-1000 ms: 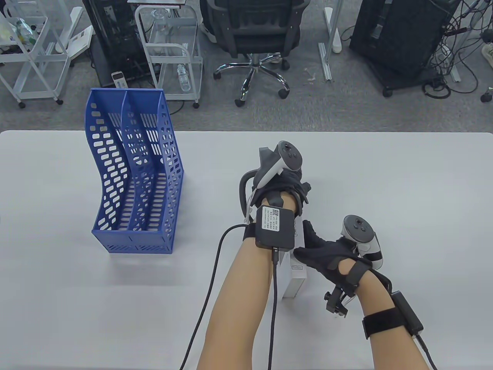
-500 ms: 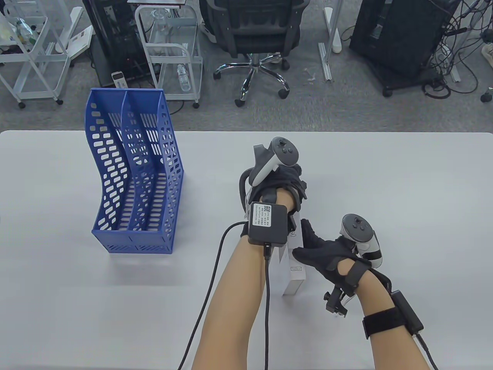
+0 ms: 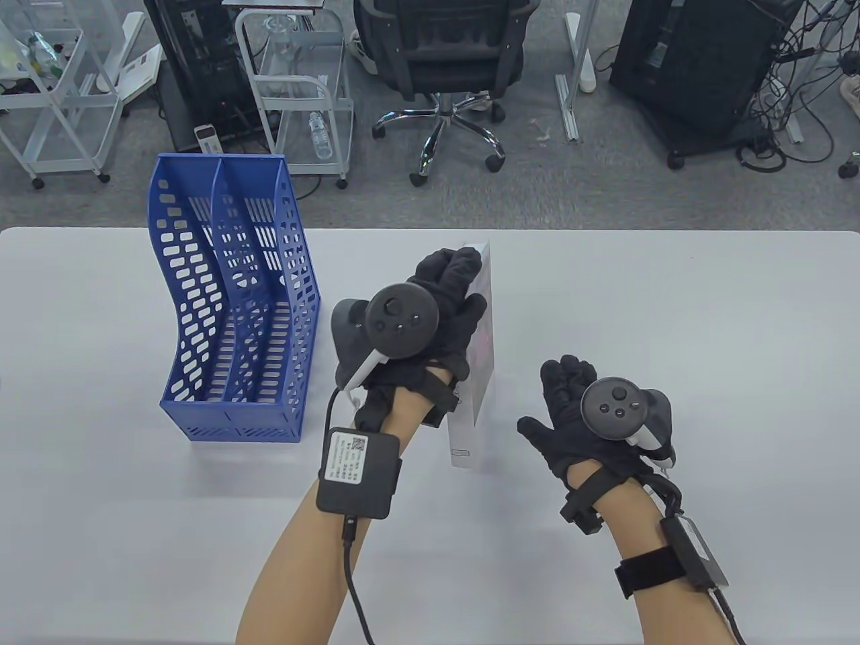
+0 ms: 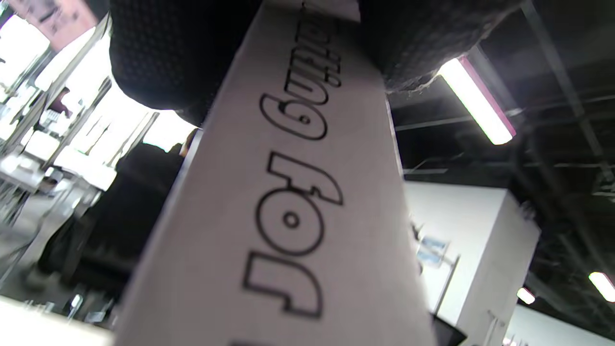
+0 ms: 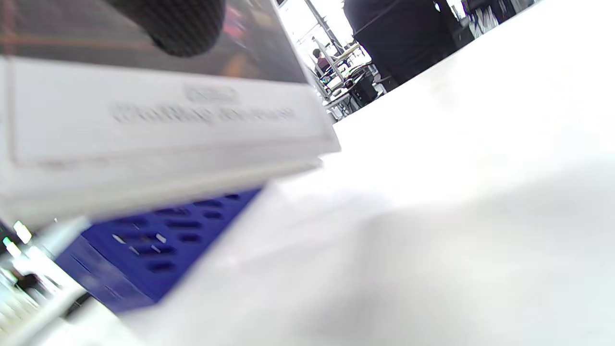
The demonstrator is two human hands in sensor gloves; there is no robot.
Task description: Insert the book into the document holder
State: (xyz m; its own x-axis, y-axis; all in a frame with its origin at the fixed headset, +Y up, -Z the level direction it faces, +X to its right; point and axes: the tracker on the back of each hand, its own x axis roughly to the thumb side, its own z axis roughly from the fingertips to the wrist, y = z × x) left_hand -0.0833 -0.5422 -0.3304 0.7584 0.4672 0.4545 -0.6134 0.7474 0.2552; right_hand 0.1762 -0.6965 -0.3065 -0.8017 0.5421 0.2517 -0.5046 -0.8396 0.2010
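The white book [image 3: 478,376] is lifted off the table, standing on edge with its spine up, at the table's middle. My left hand [image 3: 437,316] grips it from the left, fingers wrapped over the far top edge. In the left wrist view the book's spine [image 4: 288,216] with outlined lettering runs down the middle, gloved fingers [image 4: 158,53] clamped on both sides. My right hand [image 3: 578,410] hovers open to the right of the book, apart from it. The blue document holder [image 3: 235,302] stands at the left, its slots holding nothing. The right wrist view shows the book [image 5: 144,125] above the holder [image 5: 158,245].
The white table [image 3: 672,322] stretches to the right and front. Beyond its far edge are an office chair [image 3: 437,60], white carts [image 3: 302,87] and computer cases on the floor. Cables run from my wrist units off the bottom edge.
My left hand has turned over and lifted the book from flat on the table to standing on edge, moving it left and farther away. My right hand has let go and opened.
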